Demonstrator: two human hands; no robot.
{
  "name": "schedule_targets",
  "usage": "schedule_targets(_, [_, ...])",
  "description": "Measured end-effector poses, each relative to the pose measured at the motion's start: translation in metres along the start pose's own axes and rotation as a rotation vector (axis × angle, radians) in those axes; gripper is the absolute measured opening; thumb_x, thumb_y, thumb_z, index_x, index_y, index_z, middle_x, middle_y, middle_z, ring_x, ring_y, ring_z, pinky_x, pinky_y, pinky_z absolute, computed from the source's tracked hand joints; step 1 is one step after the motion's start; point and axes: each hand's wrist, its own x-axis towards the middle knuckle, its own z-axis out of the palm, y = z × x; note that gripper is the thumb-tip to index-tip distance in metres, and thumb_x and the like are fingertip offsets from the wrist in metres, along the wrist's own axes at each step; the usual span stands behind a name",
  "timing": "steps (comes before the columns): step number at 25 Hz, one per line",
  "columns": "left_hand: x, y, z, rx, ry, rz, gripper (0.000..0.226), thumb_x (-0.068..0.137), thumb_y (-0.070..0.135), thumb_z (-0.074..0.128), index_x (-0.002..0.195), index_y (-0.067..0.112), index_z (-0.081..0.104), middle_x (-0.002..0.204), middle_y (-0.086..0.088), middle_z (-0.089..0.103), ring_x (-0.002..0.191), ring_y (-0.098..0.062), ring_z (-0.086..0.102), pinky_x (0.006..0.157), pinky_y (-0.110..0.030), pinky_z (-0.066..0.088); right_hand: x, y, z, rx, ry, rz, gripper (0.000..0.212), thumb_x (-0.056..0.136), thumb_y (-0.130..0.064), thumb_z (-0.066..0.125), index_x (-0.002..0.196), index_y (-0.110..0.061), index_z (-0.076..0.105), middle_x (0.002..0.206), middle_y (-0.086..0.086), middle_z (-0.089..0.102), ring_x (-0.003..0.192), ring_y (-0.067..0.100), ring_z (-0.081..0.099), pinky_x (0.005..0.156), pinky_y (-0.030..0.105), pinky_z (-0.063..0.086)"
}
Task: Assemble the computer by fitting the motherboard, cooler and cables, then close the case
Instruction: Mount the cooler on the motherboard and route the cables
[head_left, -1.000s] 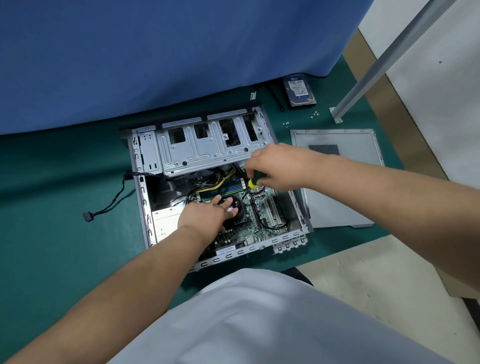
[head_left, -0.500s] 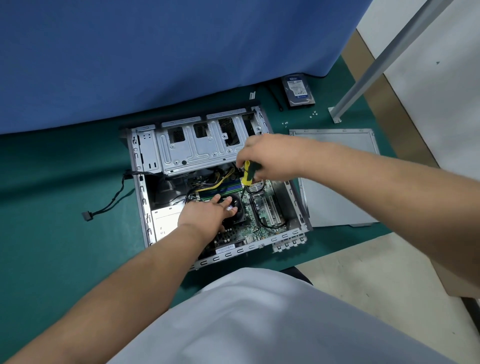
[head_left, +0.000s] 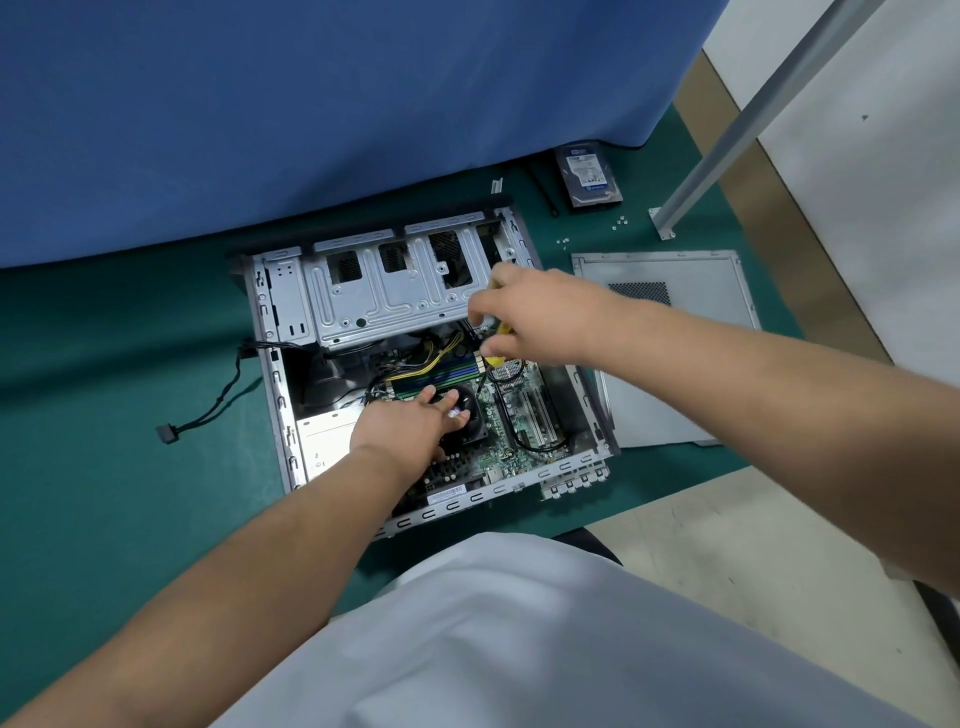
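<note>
While right hand (head_left: 535, 317) grips half-hidden screwdriver (head_left: 500, 343) | left hand (head_left: 410, 421) flat, covering cooler (head_left: 467, 415)

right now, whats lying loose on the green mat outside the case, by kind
hard drive: 1
side panel: 1
black cable with connector: 1
black strap by the drive: 1
small white bracket: 1
clusters of small screws: 2, too small to count singly
total: 7

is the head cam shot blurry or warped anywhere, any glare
Head view: the right hand and its screwdriver look slightly smeared; the left hand on the cooler is sharper; wide-angle bends the case edges; soft even light, mild sheen on the drive cage.
</note>
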Motion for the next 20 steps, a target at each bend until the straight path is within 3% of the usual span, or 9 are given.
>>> schedule_targets(3, [-0.001, 0.0, -0.001, 0.006, 0.001, -0.008, 0.074, 0.107, 0.022, 0.053, 0.16, 0.049, 0.009, 0.17, 0.017, -0.003, 0.155, -0.01, 0.022, 0.065, -0.039, 0.05, -0.003, 0.012, -0.008, -0.075, -0.039, -0.102, 0.035, 0.095, -0.022, 0.067, 0.13, -0.03, 0.064, 0.117, 0.0, 0.062, 0.104, 0.022, 0.06, 0.078, 0.032, 0.045])
schedule_targets(5, [-0.002, 0.0, -0.002, -0.001, -0.001, -0.005, 0.074, 0.107, 0.022, 0.053, 0.16, 0.049, 0.009, 0.171, 0.016, -0.003, 0.154, -0.011, 0.025, 0.067, -0.039, 0.053, -0.007, 0.014, -0.002, -0.051, 0.026, 0.014, 0.021, 0.099, -0.034, 0.06, 0.114, -0.023, 0.07, 0.096, 0.0, 0.067, 0.093, 0.024, 0.063, 0.071, 0.031, 0.047])
schedule_targets(8, [-0.003, -0.001, -0.003, -0.021, -0.005, -0.001, 0.074, 0.107, 0.023, 0.053, 0.16, 0.05, 0.009, 0.171, 0.015, -0.002, 0.153, -0.01, 0.028, 0.08, -0.043, 0.059, -0.008, 0.003, 0.015, 0.072, 0.123, 0.329, 0.056, 0.105, -0.054, 0.036, 0.07, -0.015, 0.057, 0.062, 0.002, 0.055, 0.062, 0.022, 0.056, 0.053, 0.029, 0.036])
schedule_targets(10, [-0.003, 0.0, -0.004, -0.023, -0.008, 0.001, 0.074, 0.107, 0.025, 0.053, 0.161, 0.049, 0.008, 0.171, 0.015, -0.003, 0.153, -0.01, 0.029, 0.082, -0.044, 0.06, -0.005, -0.008, 0.024, 0.083, 0.174, 0.439, 0.066, 0.104, -0.06, 0.027, 0.063, -0.015, 0.051, 0.062, 0.004, 0.05, 0.057, 0.022, 0.05, 0.051, 0.03, 0.036])
schedule_targets(12, [-0.005, 0.001, -0.006, -0.022, -0.015, -0.001, 0.073, 0.108, 0.027, 0.053, 0.161, 0.049, 0.008, 0.171, 0.015, -0.004, 0.153, -0.011, 0.029, 0.083, -0.046, 0.06, -0.004, -0.013, 0.022, 0.116, 0.119, 0.355, 0.064, 0.102, -0.066, 0.032, 0.077, -0.014, 0.06, 0.074, 0.004, 0.056, 0.07, 0.025, 0.058, 0.059, 0.033, 0.044])
schedule_targets(13, [-0.006, 0.001, -0.007, -0.021, -0.014, -0.003, 0.073, 0.108, 0.027, 0.053, 0.161, 0.049, 0.008, 0.171, 0.015, -0.004, 0.153, -0.012, 0.029, 0.084, -0.045, 0.06, -0.004, -0.013, 0.018, 0.125, 0.076, 0.246, 0.055, 0.101, -0.065, 0.041, 0.095, -0.016, 0.066, 0.089, 0.004, 0.061, 0.084, 0.027, 0.061, 0.067, 0.035, 0.047])
schedule_targets(16, [-0.007, 0.002, -0.008, -0.02, -0.005, -0.016, 0.073, 0.107, 0.026, 0.053, 0.16, 0.05, 0.008, 0.171, 0.013, -0.002, 0.15, -0.013, 0.036, 0.08, -0.043, 0.059, -0.009, -0.001, 0.0, -0.04, -0.046, -0.07, 0.034, 0.096, -0.032, 0.067, 0.13, -0.03, 0.062, 0.123, 0.001, 0.054, 0.105, 0.026, 0.06, 0.077, 0.034, 0.046])
schedule_targets(18, [-0.008, 0.003, -0.009, -0.014, -0.003, -0.023, 0.074, 0.107, 0.025, 0.054, 0.16, 0.05, 0.008, 0.171, 0.012, -0.002, 0.147, -0.014, 0.041, 0.078, -0.042, 0.059, -0.008, 0.004, -0.003, -0.158, -0.054, -0.129, 0.036, 0.096, -0.017, 0.065, 0.13, -0.029, 0.063, 0.118, 0.002, 0.061, 0.104, 0.026, 0.061, 0.074, 0.031, 0.043])
schedule_targets(20, [-0.008, 0.004, -0.009, -0.01, -0.009, -0.022, 0.074, 0.108, 0.026, 0.053, 0.16, 0.05, 0.008, 0.171, 0.012, -0.001, 0.147, -0.015, 0.041, 0.077, -0.042, 0.06, -0.01, 0.004, 0.003, -0.029, 0.037, 0.026, 0.021, 0.1, -0.032, 0.058, 0.108, -0.018, 0.072, 0.094, 0.004, 0.072, 0.092, 0.024, 0.068, 0.066, 0.028, 0.045])
